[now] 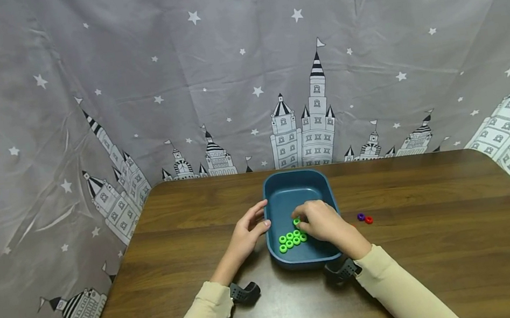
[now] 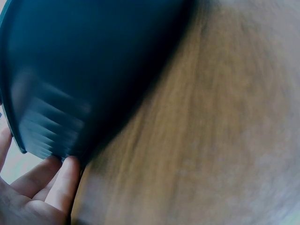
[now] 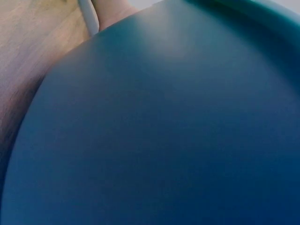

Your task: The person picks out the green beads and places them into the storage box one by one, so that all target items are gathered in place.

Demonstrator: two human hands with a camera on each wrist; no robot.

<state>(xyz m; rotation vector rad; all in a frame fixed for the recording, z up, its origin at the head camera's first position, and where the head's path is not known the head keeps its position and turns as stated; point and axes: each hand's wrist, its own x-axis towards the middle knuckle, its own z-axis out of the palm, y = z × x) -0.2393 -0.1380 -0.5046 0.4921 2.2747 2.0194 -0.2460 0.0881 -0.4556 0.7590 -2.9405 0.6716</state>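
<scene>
A dark blue rectangular tray [image 1: 296, 198] with rounded corners stands on the wooden table. My right hand [image 1: 321, 221] reaches into it, thumb and index finger pinching a green ring-shaped bead [image 1: 296, 221]. Just below that bead, several more green beads [image 1: 290, 244] lie in rows on the tray floor. The left hand [image 1: 246, 233] is at the outside of the tray's left wall, its extended fingers touching it. In the left wrist view, fingertips [image 2: 69, 164] press against the tray wall [image 2: 56, 112]. The right wrist view is filled mostly by the tray's outer wall [image 3: 154, 131].
To the right of the tray, a purple bead [image 1: 360, 217] and a red bead [image 1: 368, 220] lie side by side on the table [image 1: 440, 220]. An orange-red bit shows beside the right wrist, mostly hidden. A grey curtain [image 1: 204, 74] with printed castles hangs behind the table.
</scene>
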